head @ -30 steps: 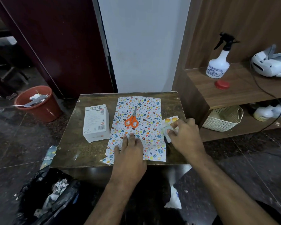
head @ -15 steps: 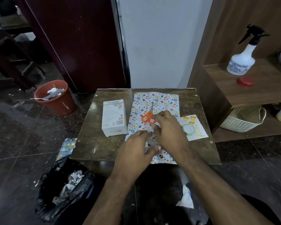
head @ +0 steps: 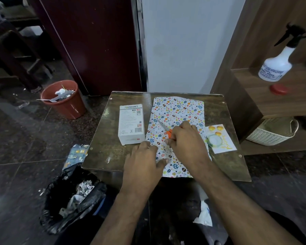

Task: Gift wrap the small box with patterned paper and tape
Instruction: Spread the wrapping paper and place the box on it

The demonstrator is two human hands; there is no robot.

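A white box (head: 132, 123) stands on the left of the small brown table (head: 102, 152). Beside it lies the patterned wrapping paper (head: 177, 110), spread flat. My right hand (head: 185, 140) grips the orange-handled scissors (head: 164, 129) on the paper, their blades pointing up-left. My left hand (head: 143, 160) rests flat on the paper's near left part. A roll of clear tape (head: 213, 140) lies on a white card (head: 224, 145) to the right of the paper.
A black rubbish bag (head: 72, 197) sits on the floor at the near left and a red bin (head: 64, 99) further back. A wooden shelf unit at the right holds a spray bottle (head: 279, 62), a red lid (head: 279, 89) and a woven basket (head: 272, 131).
My right hand left the tape and card, crossed over to the scissors and took hold of them, turning their blades up-left. My left hand stayed on the paper.
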